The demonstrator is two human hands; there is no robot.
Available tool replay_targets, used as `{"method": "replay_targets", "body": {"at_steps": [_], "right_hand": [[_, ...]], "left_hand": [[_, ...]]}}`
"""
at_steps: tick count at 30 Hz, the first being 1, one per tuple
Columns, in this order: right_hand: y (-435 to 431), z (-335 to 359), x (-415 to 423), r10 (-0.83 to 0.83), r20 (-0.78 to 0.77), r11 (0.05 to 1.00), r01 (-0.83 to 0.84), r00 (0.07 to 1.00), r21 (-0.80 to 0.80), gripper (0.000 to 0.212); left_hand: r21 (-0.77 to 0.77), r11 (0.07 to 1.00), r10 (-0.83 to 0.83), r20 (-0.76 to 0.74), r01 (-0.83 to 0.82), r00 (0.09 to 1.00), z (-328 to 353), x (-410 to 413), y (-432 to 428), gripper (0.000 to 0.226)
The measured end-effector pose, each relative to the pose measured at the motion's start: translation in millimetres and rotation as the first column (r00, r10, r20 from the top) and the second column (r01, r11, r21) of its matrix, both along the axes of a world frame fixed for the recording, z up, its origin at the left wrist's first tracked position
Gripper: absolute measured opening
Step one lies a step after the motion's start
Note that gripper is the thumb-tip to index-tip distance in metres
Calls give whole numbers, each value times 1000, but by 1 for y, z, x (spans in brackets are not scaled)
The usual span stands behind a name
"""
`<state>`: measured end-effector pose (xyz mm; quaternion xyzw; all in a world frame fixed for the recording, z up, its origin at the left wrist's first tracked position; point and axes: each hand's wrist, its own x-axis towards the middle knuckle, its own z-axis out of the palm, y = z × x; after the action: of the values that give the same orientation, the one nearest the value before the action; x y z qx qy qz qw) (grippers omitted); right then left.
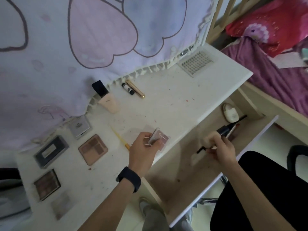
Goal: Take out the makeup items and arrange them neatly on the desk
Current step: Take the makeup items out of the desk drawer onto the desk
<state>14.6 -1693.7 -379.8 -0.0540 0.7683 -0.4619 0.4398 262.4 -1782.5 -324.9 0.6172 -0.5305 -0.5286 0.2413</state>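
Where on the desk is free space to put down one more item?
Bare desk lies between the gold tube and the vent grille, also between the foundation bottle and the left hand. The left end is crowded with palettes.

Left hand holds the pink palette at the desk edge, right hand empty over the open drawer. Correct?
No: the right hand isn't empty. The head view shows it gripping brush-like items over the open drawer. The left hand does hold the pink palette at the edge of the desk.
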Motion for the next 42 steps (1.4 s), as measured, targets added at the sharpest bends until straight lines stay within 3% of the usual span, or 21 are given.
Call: {"method": "replay_targets", "body": {"at_steps": [2, 5, 9, 15, 21, 25, 31, 34, 42], "right_hand": [[11, 18, 14, -17, 83, 997, 23, 996, -74, 48], [16, 41, 38, 79, 241, 980, -31, 967, -195, 41], [-6, 62, 72, 260, 276, 942, -179, 925, -285, 40], [-64, 65, 135, 482, -3, 852, -469, 876, -230, 34], [-120, 52, 189, 671, -238, 701, -705, 703, -105, 32], [-137, 47, 204, 687, -305, 660, -742, 660, -120, 34], [-129, 32, 203, 654, -454, 651, -756, 604, -69, 45], [-124, 25, 203, 614, -497, 683, -729, 613, -54, 39], [-167, 25, 215, 600, -585, 662, -750, 546, -21, 39]], "left_hand": [[-6, 999, 36, -13, -36, 999, 1, 9, -3, 21], [-24, 996, 89, -21, -90, 996, 1, 25, -6, 22], [-65, 978, 195, -44, -197, 980, -2, 55, -8, 19], [-119, 930, 348, -15, -347, 937, -2, 107, -17, 21], [-163, 892, 425, -9, -421, 905, 1, 151, -15, 24], [-108, 865, 479, -117, -491, 870, 4, 165, -13, 26], [-138, 844, 512, -74, -518, 856, 7, 172, -20, 19], [-121, 839, 527, -65, -531, 848, 9, 170, -26, 18], [-34, 839, 530, -174, -543, 830, 9, 166, -33, 19]]}}
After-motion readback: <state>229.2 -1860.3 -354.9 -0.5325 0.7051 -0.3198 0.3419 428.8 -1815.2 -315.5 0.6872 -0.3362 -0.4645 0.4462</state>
